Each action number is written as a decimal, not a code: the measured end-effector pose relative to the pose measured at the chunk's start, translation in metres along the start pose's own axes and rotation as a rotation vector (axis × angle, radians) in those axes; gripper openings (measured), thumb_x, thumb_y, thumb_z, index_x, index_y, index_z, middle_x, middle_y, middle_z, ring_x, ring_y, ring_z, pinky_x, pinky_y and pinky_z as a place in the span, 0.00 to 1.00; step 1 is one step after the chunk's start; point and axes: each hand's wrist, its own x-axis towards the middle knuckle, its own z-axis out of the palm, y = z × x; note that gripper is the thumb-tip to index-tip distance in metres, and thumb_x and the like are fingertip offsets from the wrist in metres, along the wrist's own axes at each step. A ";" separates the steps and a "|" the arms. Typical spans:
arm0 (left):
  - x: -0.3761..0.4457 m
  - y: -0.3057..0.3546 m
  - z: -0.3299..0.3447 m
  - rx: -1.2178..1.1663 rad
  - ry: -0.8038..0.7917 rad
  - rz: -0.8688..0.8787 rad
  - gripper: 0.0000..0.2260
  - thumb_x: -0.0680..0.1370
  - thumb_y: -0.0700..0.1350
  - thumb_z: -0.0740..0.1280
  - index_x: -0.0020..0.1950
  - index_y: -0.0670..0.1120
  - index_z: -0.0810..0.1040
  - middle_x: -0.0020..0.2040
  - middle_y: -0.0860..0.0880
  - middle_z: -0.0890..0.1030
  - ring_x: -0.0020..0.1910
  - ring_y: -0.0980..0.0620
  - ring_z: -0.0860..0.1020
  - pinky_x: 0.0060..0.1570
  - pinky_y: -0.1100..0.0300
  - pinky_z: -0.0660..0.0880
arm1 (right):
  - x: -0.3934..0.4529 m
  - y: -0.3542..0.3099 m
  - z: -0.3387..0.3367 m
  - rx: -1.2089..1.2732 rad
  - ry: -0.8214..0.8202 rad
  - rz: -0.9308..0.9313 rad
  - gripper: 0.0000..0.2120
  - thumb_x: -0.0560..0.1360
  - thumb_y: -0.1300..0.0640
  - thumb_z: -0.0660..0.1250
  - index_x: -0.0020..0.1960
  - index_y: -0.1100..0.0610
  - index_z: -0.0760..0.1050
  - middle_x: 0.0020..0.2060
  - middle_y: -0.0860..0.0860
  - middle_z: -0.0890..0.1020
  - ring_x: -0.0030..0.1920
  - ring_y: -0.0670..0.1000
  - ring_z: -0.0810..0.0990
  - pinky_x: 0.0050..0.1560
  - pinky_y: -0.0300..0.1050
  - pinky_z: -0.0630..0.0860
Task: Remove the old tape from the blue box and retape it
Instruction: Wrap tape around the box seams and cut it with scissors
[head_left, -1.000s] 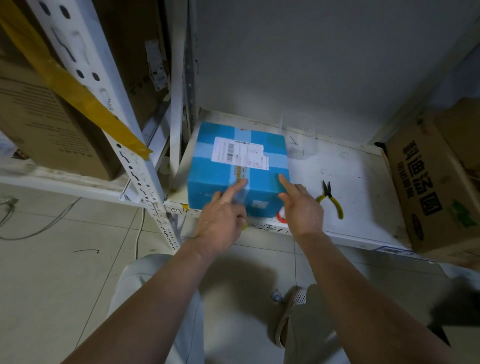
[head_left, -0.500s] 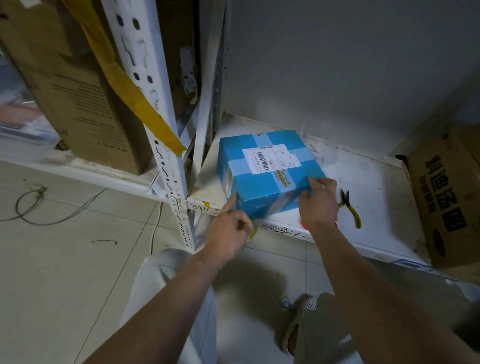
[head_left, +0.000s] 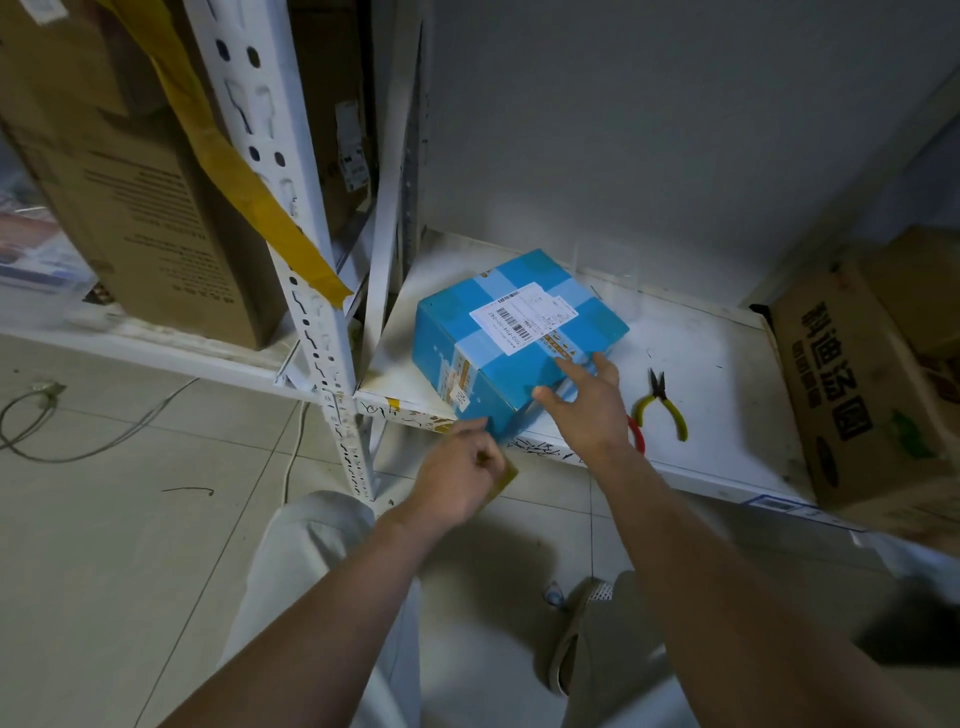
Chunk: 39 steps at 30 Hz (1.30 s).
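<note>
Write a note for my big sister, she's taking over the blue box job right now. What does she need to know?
Left hand: fingers curled, pinching something yellowish at the blue box's near bottom corner; what it is I cannot tell.
Right hand: fingers straight, resting on the box's near top edge, steadying it.
The box sits on the white shelf, turned at an angle, label up. Yellow-handled pliers lie to its right.
Done: nothing clearly; pale tape bands are still across the box.
Left: peel off the old tape, then retape. No fresh roll is clearly in sight.
</note>
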 end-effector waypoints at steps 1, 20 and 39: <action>0.001 0.002 -0.004 -0.085 0.008 -0.046 0.09 0.75 0.40 0.67 0.36 0.49 0.75 0.66 0.50 0.72 0.60 0.51 0.73 0.57 0.59 0.70 | -0.004 -0.003 -0.003 0.047 0.077 0.000 0.17 0.75 0.49 0.66 0.63 0.52 0.75 0.68 0.53 0.67 0.66 0.52 0.71 0.59 0.47 0.76; -0.006 0.018 -0.026 -0.212 -0.020 -0.181 0.08 0.73 0.43 0.70 0.48 0.40 0.83 0.44 0.43 0.82 0.44 0.50 0.77 0.46 0.58 0.73 | -0.040 -0.021 0.002 0.293 -0.305 0.015 0.07 0.67 0.60 0.75 0.35 0.51 0.80 0.38 0.46 0.82 0.45 0.44 0.79 0.50 0.42 0.78; 0.007 0.030 -0.056 -0.363 -0.013 -0.311 0.08 0.72 0.41 0.71 0.48 0.41 0.77 0.35 0.43 0.81 0.25 0.50 0.78 0.24 0.62 0.74 | -0.009 -0.048 -0.018 0.256 -0.107 -0.029 0.03 0.70 0.59 0.73 0.38 0.54 0.80 0.43 0.47 0.80 0.49 0.46 0.76 0.55 0.45 0.76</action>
